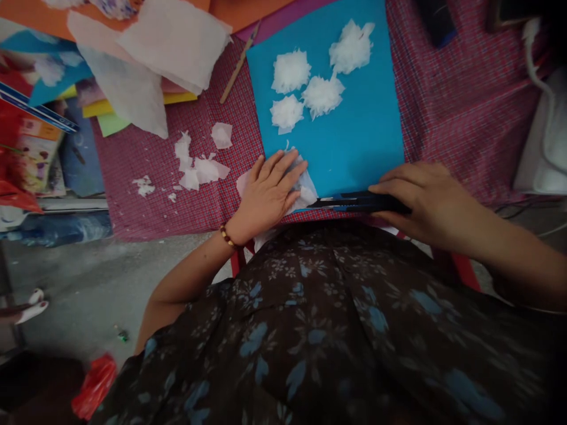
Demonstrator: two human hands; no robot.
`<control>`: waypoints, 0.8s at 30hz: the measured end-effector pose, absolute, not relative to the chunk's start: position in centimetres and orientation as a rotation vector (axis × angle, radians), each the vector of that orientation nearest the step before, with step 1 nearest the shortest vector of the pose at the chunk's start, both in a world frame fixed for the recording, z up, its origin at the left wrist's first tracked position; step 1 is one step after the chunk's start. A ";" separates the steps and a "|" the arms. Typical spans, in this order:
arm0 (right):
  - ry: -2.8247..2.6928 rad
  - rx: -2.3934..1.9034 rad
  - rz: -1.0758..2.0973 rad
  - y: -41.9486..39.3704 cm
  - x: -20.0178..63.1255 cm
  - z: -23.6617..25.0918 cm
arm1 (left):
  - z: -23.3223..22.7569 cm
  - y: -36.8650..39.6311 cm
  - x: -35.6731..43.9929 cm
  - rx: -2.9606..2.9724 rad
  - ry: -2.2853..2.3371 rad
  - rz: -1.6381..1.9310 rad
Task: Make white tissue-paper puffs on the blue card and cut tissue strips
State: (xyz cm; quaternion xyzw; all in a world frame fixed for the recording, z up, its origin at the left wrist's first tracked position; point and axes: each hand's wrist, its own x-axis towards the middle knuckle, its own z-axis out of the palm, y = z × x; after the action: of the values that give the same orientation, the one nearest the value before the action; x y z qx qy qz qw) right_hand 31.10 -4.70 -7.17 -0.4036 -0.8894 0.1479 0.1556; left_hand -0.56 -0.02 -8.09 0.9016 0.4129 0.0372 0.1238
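Note:
My left hand (272, 192) lies palm down with its fingers stretched over a piece of white tissue paper (306, 188) at the near edge of a blue sheet (358, 136). My right hand (419, 192) is closed around a black stapler (363, 202) with blue parts. The stapler points left, and its tip reaches the tissue by my left fingers. Beyond my hands, several fluffy white tissue puffs (322, 95) sit on the blue sheet. What lies under my left palm is hidden.
Torn tissue scraps (199, 171) lie on the checked cloth (133, 215) to the left. A pencil (239, 65) rests beside the blue sheet. Larger tissue sheets (177, 44) cover coloured papers at the upper left. A white cable (543, 88) hangs at the right. A plastic bottle (66, 228) lies at the left.

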 end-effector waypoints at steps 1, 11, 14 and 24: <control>-2.549 -1.168 0.406 -5.0 31.1 -7.1 | -8.1 0.0 -0.6 2.625 1.200 0.119; -2.535 -1.263 0.368 -5.3 31.1 -7.1 | -8.1 0.0 -0.5 2.534 1.205 0.270; -2.513 -1.266 0.383 -5.2 31.2 -7.1 | -8.1 -0.1 -0.6 2.521 1.202 0.275; -2.478 -1.271 0.382 -4.7 30.5 -7.0 | -8.3 0.1 -1.0 2.492 1.175 0.321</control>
State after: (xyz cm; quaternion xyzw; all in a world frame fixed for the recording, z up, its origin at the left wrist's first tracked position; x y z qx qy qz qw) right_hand 30.52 -4.75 -6.98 -0.4461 -0.8694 0.1342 0.1646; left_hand -0.98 0.06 -8.29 0.8833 0.4164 0.1136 0.1830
